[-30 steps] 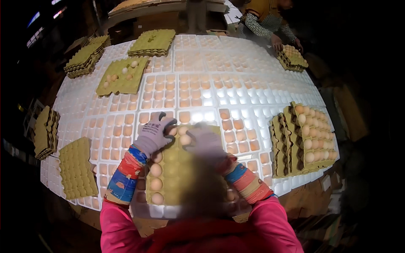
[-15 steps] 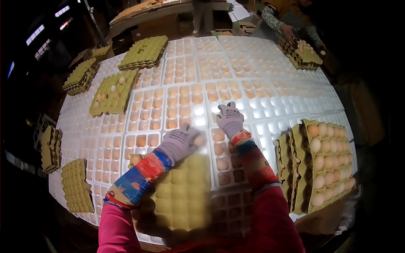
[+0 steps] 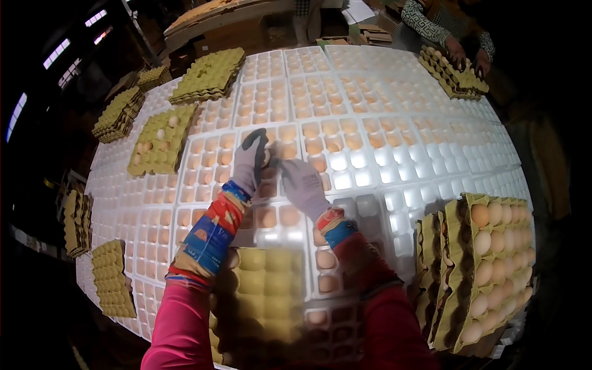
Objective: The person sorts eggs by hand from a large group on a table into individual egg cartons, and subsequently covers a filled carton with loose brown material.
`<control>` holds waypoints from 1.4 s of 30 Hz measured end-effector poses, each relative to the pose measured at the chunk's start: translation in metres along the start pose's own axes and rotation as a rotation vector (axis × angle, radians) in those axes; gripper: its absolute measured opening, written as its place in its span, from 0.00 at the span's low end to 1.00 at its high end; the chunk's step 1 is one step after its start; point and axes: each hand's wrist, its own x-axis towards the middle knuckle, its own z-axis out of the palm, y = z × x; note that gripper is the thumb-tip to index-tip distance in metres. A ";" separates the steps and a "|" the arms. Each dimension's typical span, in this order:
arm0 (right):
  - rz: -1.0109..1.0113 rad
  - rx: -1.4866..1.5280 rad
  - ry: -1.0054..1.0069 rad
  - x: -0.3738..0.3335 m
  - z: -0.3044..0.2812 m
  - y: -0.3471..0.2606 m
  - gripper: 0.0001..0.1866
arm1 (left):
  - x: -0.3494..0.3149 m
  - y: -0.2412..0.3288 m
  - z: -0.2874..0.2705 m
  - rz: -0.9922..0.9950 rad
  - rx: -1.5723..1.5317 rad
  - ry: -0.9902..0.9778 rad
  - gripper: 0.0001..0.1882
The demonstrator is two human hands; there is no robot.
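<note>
Both my hands wear pale lilac gloves with dark fingertips. My left hand (image 3: pixel 248 163) is closed around a pale egg (image 3: pixel 266 158), above a white plastic egg tray (image 3: pixel 231 139) in the middle of the table. Close on its right, my right hand (image 3: pixel 303 186) reaches over the same area, its fingers pointing toward the egg. Those right fingertips are smeared, so I cannot tell whether they grip anything. Below my wrists lies a yellow-green pulp egg tray (image 3: pixel 268 277), blurred, with an egg (image 3: pixel 232 258) at its upper left corner.
White trays cover the table, many cells filled with eggs. A tilted stack of egg-filled pulp trays (image 3: pixel 459 271) stands at right. More pulp trays sit at left, including one with several eggs (image 3: pixel 154 161). Another person's hands (image 3: pixel 456 52) touch a pulp tray (image 3: pixel 450 77) at far right.
My left hand has moved up and away from me with an egg. My right hand has shifted left and nearer, close beside it. The other person's hands are now together over their tray.
</note>
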 end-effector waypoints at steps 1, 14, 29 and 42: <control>0.002 -0.001 -0.003 -0.003 -0.004 0.000 0.17 | 0.014 -0.006 0.010 0.033 -0.033 0.045 0.16; 0.476 0.797 0.074 -0.082 -0.096 -0.103 0.16 | -0.053 0.063 -0.040 0.091 0.575 -0.476 0.17; -0.186 0.517 -0.141 -0.036 -0.010 -0.185 0.16 | -0.265 0.084 -0.188 0.062 1.505 -0.069 0.30; 0.515 0.924 -0.531 -0.054 0.010 -0.239 0.23 | -0.383 0.097 -0.300 0.094 0.467 -0.174 0.14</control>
